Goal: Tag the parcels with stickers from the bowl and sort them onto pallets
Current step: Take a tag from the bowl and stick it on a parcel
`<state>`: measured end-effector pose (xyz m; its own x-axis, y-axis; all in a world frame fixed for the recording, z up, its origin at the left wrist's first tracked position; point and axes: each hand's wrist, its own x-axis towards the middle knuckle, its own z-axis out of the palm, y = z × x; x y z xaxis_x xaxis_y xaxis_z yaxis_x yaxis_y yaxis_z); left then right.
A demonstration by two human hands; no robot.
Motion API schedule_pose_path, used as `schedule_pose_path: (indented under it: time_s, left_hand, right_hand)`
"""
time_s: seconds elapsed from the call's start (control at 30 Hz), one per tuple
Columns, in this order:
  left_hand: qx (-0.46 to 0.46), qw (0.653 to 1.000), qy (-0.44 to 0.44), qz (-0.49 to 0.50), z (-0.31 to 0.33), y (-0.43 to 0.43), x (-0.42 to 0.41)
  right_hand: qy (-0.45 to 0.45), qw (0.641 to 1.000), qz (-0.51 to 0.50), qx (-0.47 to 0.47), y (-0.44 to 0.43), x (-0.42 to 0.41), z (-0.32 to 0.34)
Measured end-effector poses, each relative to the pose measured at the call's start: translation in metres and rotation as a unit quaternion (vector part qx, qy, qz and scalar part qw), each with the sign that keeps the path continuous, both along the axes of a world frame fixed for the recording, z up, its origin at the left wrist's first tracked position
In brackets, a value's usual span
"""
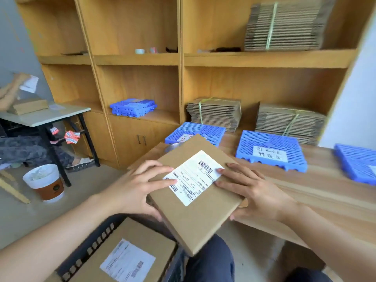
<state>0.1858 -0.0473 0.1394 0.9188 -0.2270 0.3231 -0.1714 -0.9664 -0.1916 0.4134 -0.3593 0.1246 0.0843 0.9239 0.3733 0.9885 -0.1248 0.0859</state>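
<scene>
A flat brown cardboard parcel point(203, 218) with a white shipping label point(193, 177) is held tilted over my lap. My left hand point(140, 186) grips its left edge, fingers lying on the label's left side. My right hand point(252, 192) holds the right edge with fingertips on the label's right corner. A metal bowl point(172, 147) peeks out behind the parcel's far corner; its contents are hidden. Three blue plastic pallets lie on the wooden table: a left one point(207, 133), a middle one point(270, 149) with a handwritten paper sign, and a right one point(358, 161).
A dark crate point(89, 249) at my lower left holds another labelled parcel point(130, 257). The wooden table point(317, 192) runs to my right. Shelves behind hold bundled flat cartons point(213, 112), spare blue pallets point(133, 107) and tape rolls. A paper-cup bin point(45, 183) stands on the floor at left.
</scene>
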Motion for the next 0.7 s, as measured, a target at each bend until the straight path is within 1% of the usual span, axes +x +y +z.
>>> schedule_pose_path:
  time_s: [0.1, 0.3, 0.5, 0.6, 0.7]
  left_hand:
    - [-0.01, 0.998, -0.001, -0.058, 0.004, -0.026, 0.057]
    - [-0.039, 0.985, 0.028, -0.166, 0.001, -0.083, 0.162]
    - [-0.043, 0.972, 0.093, -0.209, -0.019, -0.125, 0.239]
    - [-0.059, 0.964, 0.129, -0.226, -0.028, -0.135, 0.268]
    - [-0.063, 0.957, 0.146, -0.242, -0.037, -0.137, 0.29]
  right_hand:
    - [0.005, 0.997, -0.074, -0.009, -0.051, 0.017, 0.006]
    - [0.035, 0.981, -0.19, -0.024, -0.139, 0.04, 0.001]
    - [0.064, 0.96, -0.27, -0.046, -0.192, 0.057, -0.021]
    - [0.081, 0.952, -0.289, -0.06, -0.203, 0.07, -0.033]
    - [0.099, 0.945, -0.304, -0.065, -0.206, 0.082, -0.038]
